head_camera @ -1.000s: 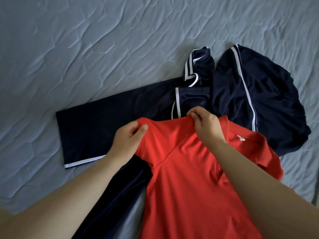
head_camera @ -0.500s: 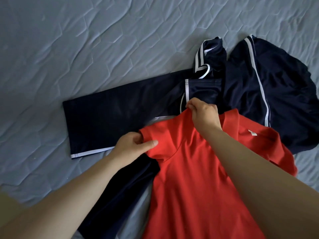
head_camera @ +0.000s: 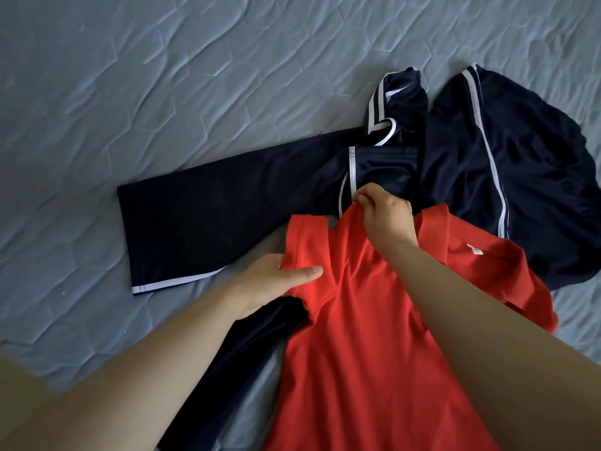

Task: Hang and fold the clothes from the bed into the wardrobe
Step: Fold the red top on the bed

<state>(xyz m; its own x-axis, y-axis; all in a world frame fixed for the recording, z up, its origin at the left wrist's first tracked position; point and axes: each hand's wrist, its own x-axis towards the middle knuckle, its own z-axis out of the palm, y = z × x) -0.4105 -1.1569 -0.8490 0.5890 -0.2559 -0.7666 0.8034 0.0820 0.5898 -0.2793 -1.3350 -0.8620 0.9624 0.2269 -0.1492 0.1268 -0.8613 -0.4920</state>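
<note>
The shirt [head_camera: 357,369] lies on the bed [head_camera: 162,92], partly over navy clothes [head_camera: 227,209]. The left hand [head_camera: 270,284] grips its sleeve [head_camera: 305,245] and the right hand [head_camera: 387,219] pinches the shoulder. Folding seems to be starting; next, the sleeve likely needs laying flat across the body.

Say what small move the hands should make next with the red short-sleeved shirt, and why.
Probably fold the sleeve of the red knit shirt inward across its chest. The left hand grips that sleeve, thumb on top, while the right hand pinches the shoulder edge. The shirt lies partly over the navy white-striped track garment on the grey-blue bedsheet, its sleeve not yet folded.
</note>
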